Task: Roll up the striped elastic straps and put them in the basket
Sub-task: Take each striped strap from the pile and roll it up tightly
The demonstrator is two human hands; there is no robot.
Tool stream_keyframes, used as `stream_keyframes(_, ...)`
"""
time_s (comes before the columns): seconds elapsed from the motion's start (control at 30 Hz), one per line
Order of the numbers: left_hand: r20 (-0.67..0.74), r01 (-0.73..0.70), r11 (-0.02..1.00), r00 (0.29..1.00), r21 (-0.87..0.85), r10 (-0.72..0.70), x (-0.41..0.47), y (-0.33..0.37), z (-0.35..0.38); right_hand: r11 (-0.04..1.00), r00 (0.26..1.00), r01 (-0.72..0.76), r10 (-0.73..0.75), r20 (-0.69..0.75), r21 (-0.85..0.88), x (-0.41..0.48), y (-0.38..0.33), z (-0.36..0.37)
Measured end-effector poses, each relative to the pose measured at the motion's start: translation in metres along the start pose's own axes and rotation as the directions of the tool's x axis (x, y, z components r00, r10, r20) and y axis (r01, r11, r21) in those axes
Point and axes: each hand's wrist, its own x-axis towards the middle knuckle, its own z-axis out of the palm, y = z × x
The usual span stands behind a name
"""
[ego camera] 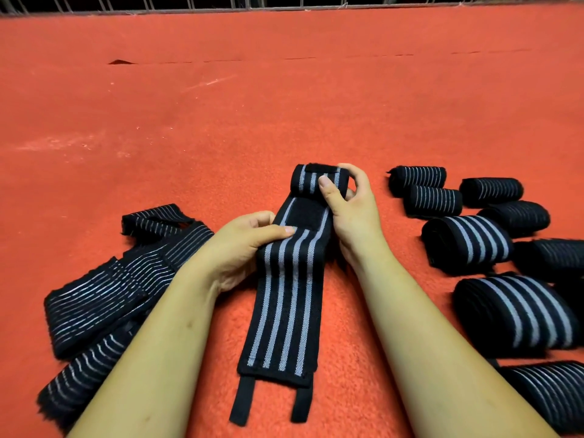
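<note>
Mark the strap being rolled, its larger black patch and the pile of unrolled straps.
strap being rolled [284, 295], head view, flat striped length below the roll.
larger black patch [303, 214], head view, middle of the patch.
pile of unrolled straps [104, 298], head view, top strap's striped face.

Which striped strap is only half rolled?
The middle strap, gripped by the left hand and right hand: far end rolled, rest flat. Right-side rolls are finished; the left pile lies unrolled.

Hands: two, left hand [246, 245] and right hand [350, 213]. Part-rolled broad-striped strap [284, 295]: one. Rolled broad-striped straps [467, 245]: two. Rolled thin-striped straps [491, 188]: six countable, edge of view uncertain. Heap of unrolled thin-striped straps [110, 298]: count unclear.
</note>
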Motion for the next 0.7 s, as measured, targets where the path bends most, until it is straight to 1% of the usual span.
stream_keyframes(0.1, 0.042, 0.029, 1.0, 0.999, 0.002, -0.029, -0.005, 0.003, -0.002, 0.999, 0.998, 0.029, -0.027, -0.049, 0.031, 0.002, 0.002, -0.004)
stream_keyframes(0.17, 0.025, 0.056, 0.998, 0.998, -0.004, -0.056, -0.005, 0.004, -0.006, 0.998, 0.995, 0.057, -0.056, -0.081, 0.01, 0.003, 0.003, -0.007)
stream_keyframes(0.23, 0.033, 0.12, 0.993, 0.992, 0.008, -0.12, -0.006, 0.006, -0.008, 0.995, 0.992, 0.093, -0.096, -0.083, -0.035, 0.003, 0.003, -0.007)
stream_keyframes(0.3, 0.065, 0.175, 0.982, 0.982, 0.073, -0.18, -0.01, 0.008, -0.007, 0.987, 0.988, 0.131, -0.138, -0.073, -0.097, 0.001, 0.002, -0.006)
stream_keyframes(0.37, 0.054, 0.184, 0.976, 0.98, 0.12, -0.191, -0.01, 0.007, -0.006, 0.975, 0.983, 0.16, -0.171, -0.062, -0.153, 0.002, 0.002, -0.006)
stream_keyframes(0.43, 0.009, 0.174, 0.979, 0.984, 0.108, -0.176, -0.006, 0.001, -0.005, 0.961, 0.979, 0.183, -0.198, -0.056, -0.209, 0.003, 0.004, -0.006)
stream_keyframes(0.47, 0.025, 0.172, 0.98, 0.984, 0.102, -0.176, -0.004, -0.001, -0.005, 0.955, 0.976, 0.189, -0.208, -0.062, -0.228, 0.004, 0.005, -0.006)
stream_keyframes(0.5, 0.073, 0.177, 0.979, 0.98, 0.1, -0.184, -0.004, -0.001, -0.005, 0.954, 0.974, 0.197, -0.217, -0.07, -0.224, 0.005, 0.007, -0.007)
stream_keyframes(0.57, 0.202, 0.163, 0.979, 0.962, 0.124, -0.186, -0.007, -0.001, -0.004, 0.961, 0.971, 0.212, -0.227, -0.074, -0.178, 0.006, 0.009, -0.008)
stream_keyframes(0.63, 0.271, 0.126, 0.983, 0.949, 0.133, -0.159, -0.01, -0.001, -0.005, 0.976, 0.98, 0.194, -0.197, -0.017, -0.102, 0.005, 0.01, -0.008)
stream_keyframes(0.7, 0.309, 0.101, 0.986, 0.941, 0.13, -0.138, -0.012, 0.0, -0.007, 0.984, 0.983, 0.17, -0.164, 0.086, -0.061, 0.003, 0.009, -0.006)
